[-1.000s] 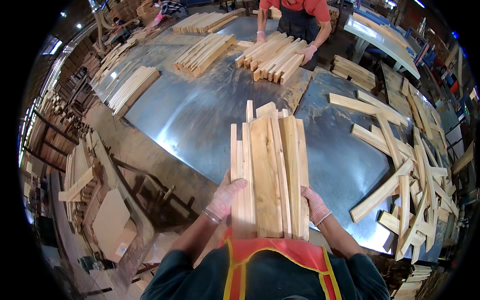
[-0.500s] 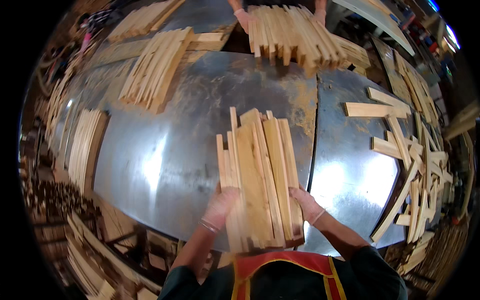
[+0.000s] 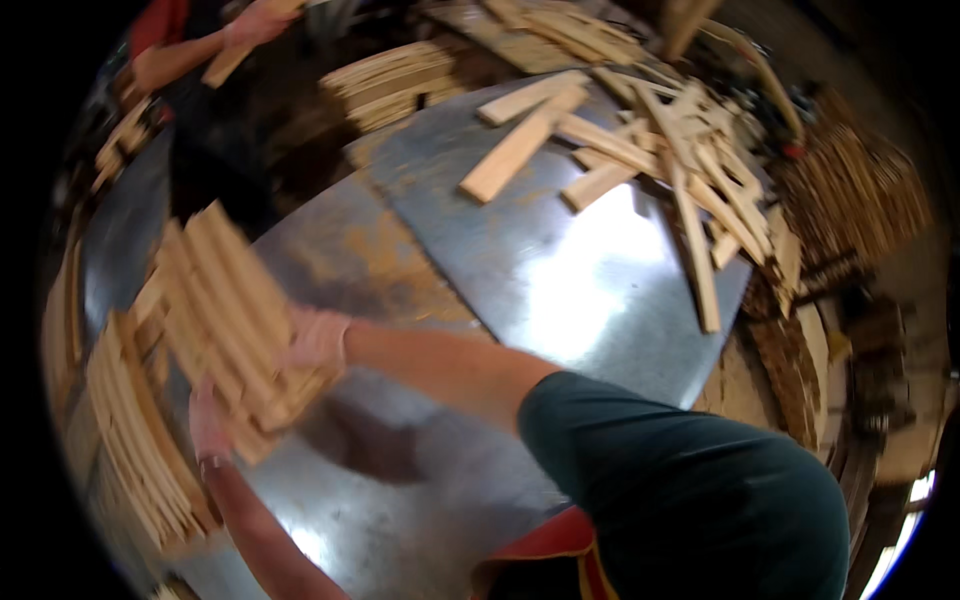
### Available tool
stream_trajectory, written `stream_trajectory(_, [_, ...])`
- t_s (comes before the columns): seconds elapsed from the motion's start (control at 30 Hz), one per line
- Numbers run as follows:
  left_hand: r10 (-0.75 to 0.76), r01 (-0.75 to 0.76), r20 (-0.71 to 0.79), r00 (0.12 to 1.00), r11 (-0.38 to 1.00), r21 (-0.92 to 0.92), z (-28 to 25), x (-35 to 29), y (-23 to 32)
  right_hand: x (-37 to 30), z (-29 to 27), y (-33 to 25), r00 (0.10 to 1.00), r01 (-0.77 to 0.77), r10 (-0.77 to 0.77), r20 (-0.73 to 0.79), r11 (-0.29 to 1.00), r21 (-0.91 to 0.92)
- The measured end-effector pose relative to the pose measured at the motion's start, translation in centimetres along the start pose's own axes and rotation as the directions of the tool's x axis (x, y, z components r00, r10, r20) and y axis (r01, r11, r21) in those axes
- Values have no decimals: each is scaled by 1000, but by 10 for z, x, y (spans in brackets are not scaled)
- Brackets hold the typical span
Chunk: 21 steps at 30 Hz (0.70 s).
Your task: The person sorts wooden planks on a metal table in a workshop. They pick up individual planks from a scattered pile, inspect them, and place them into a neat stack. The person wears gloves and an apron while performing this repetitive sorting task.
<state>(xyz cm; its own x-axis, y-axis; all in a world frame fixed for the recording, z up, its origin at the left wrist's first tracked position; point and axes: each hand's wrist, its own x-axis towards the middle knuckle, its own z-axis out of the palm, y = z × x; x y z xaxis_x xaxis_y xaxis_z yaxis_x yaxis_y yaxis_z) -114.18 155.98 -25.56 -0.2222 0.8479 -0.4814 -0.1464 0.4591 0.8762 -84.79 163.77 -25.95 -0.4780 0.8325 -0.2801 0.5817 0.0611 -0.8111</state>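
Both my hands, in thin pale gloves, grip a bundle of wooden slats point(image 3: 225, 315) at the left. My left hand point(image 3: 208, 422) presses against its near left side, with a band round the wrist. My right hand point(image 3: 317, 338) closes on its right side, the arm stretched across the table. A dark shadow lies on the metal tabletop point(image 3: 400, 500) beneath, so the bundle appears lifted. Motion blurs it slightly. Right beside its left side is a stack of slats point(image 3: 140, 430); whether they touch I cannot tell.
Loose wooden slats point(image 3: 600, 180) lie crisscrossed at the right of the table. A co-worker's gloved hand point(image 3: 258, 25) holds a wooden piece at the far left. Stacked slats point(image 3: 390, 85) stand behind the table, and a large wood pile point(image 3: 850, 180) is at the far right.
My view has turned to the right. The bundle has moved from in front of me out to the far left, beside another stack. The co-worker's hands have left their large bundle.
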Motion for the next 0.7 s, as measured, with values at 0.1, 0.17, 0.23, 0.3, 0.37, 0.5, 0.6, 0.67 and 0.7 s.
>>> stream_trajectory(0.1, [196, -161, -100, 975, 945, 283, -13, -29, -9, -39, -11, -7, 993, 11, -41, 111, 964, 264])
stream_trajectory(0.17, [366, -258, -210, 907, 875, 409, 2, -80, 14, -102, -58, -17, 988, 33, -86, 127, 926, 376])
stream_trajectory(0.23, [399, -97, -432, 809, 816, 570, -32, -123, -43, -155, -52, 16, 988, 31, -88, 131, 922, 385])
stream_trajectory(0.3, [488, 55, -367, 792, 542, 839, -44, -179, -94, -227, -86, 40, 973, -63, -20, 230, 936, 346])
stream_trajectory(0.37, [442, 14, -302, 844, 546, 838, 15, -250, -91, -296, -129, 81, 984, -123, 63, 167, 917, 380])
stream_trajectory(0.5, [237, 125, -318, 918, 589, 798, 137, -358, -81, -411, -239, 174, 850, -398, 321, -418, 911, -109])
stream_trajectory(0.6, [279, -153, -86, 956, 730, 666, 160, -363, -166, -469, -348, 264, 546, -722, 196, -815, 604, -338])
stream_trajectory(0.67, [191, -41, -149, 970, 738, 674, 262, -373, -183, -505, -378, 342, 394, -851, 271, -878, 469, -237])
stream_trajectory(0.7, [184, -23, -165, 969, 732, 681, 297, -369, -185, -513, -392, 348, 401, -832, 365, -840, 530, -167])
